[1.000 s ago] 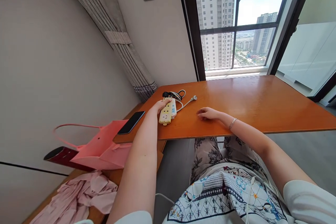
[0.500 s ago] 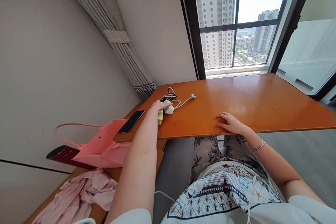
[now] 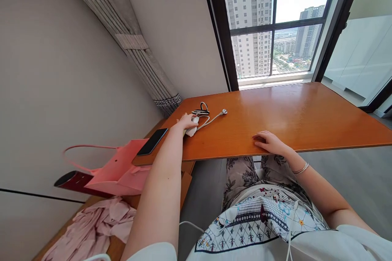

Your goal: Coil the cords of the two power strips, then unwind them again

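Both hands are over the glossy orange-brown wooden worktop (image 3: 290, 118). Near the left end of that worktop, the left hand (image 3: 186, 122) grasps a small white plastic power strip (image 3: 191, 131), its fingers laid over the top, though the underside of the grip is hidden. A narrow sliver of a pale yellow plastic block (image 3: 184, 132) shows under the same hand, too covered to tell its full shape. Farther back on the left part of the worktop lies a loosely looped bundle of black and white cable (image 3: 202, 110), and a pale grey cord runs across the surface to a round-bodied white plug (image 3: 224, 111). The right hand (image 3: 268, 142) rests at the near edge of the worktop, with nothing in it and its fingers loosely bent; a thin silver bracelet (image 3: 301, 168) circles that wrist. A flat black phone (image 3: 153, 142) lies at the left corner of the worktop. Against that corner stands a salmon-pink bag with a looped handle (image 3: 119, 171), and below the worktop's left end lies a crumpled heap of pale pink cloth (image 3: 94, 224). Beyond the far edge of the worktop is a dark-framed glass window (image 3: 272, 28).
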Demonstrator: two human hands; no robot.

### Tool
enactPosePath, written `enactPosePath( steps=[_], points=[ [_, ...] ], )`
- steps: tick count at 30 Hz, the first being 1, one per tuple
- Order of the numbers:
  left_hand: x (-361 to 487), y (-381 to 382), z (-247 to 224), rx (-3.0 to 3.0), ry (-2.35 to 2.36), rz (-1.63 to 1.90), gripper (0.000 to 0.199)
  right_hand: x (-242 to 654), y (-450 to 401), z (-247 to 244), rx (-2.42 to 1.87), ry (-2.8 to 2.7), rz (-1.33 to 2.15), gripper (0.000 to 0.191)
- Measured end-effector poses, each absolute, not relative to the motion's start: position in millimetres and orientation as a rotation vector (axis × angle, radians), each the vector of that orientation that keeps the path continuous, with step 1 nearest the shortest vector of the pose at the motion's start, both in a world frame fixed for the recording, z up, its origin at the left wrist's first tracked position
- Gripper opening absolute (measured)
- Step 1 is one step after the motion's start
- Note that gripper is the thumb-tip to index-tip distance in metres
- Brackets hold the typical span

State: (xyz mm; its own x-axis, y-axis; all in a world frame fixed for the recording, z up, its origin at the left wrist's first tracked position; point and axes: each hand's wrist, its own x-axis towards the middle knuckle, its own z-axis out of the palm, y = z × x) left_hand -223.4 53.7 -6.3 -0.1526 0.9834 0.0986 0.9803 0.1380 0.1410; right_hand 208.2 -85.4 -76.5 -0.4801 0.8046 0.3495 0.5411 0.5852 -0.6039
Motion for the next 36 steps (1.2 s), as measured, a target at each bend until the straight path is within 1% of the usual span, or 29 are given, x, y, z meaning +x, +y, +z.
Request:
enactPosePath(
  steps=[3, 4, 7, 10, 13, 16, 20, 28, 36],
  points=[
    [-198, 55, -12, 2.097, 2.369, 0.118, 0.051, 208, -86, -77, -1.077, -2.197, 0.559, 0.024],
    [-187, 55, -14, 2.154, 2.367, 0.116, 0.049, 208, -86, -77, -1.082, -2.196, 0.557, 0.024],
    [-149, 53, -22, 2.307, 2.304, 0.32, 0.045, 208, -87, -77, -1.082, -2.189, 0.547, 0.023],
    [-108, 47, -34, 2.389, 2.124, 0.586, 0.046, 208, -88, -77, -1.076, -2.185, 0.534, 0.022],
    [-71, 36, -50, 2.395, 1.927, 0.833, 0.038, 207, -89, -77, -1.082, -2.191, 0.515, 0.023],
    [-46, 22, -65, 2.477, 1.736, 0.953, 0.034, 207, -91, -76, -1.085, -2.203, 0.491, 0.023],
    [-41, 10, -71, 2.63, 1.535, 0.958, 0.029, 208, -94, -77, -1.091, -2.203, 0.47, 0.023],
    [-52, 7, -66, 2.433, 1.649, 1.01, 0.024, 205, -91, -82, -1.236, -2.2, 0.323, 0.031],
    [-53, 5, -65, 2.363, 1.669, 1.023, 0.027, 201, -97, -79, -1.226, -2.302, 0.189, 0.028]
  ],
)
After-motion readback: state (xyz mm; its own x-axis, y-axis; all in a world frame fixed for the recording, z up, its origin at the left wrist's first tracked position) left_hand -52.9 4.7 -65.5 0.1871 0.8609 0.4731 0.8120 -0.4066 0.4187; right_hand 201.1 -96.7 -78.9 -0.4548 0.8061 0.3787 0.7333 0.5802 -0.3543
